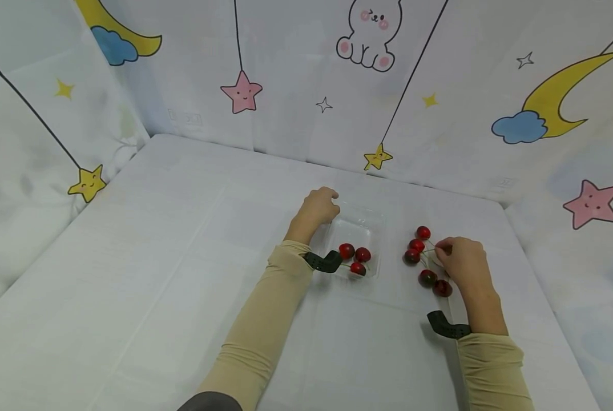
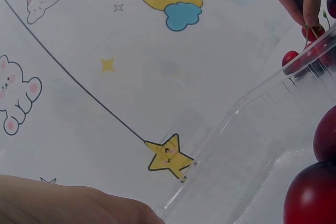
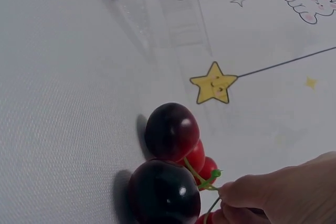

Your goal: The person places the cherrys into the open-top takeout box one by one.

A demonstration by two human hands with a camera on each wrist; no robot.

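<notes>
Pinching stems [image 3: 192,169] in right hand [image 1: 463,262], by loose cherries [image 1: 412,257] right of box [image 1: 353,233]. Touching box's left side with left hand [image 1: 317,206]; can't tell if clamped. Counting three boxed cherries [image 1: 346,251].

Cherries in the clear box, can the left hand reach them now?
Probably yes: the left hand is at the rim of the clear box, and nothing seems to cover the cherries inside.

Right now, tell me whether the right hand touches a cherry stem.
Touching: the right wrist view shows the right hand pinching a green cherry stem.
</notes>
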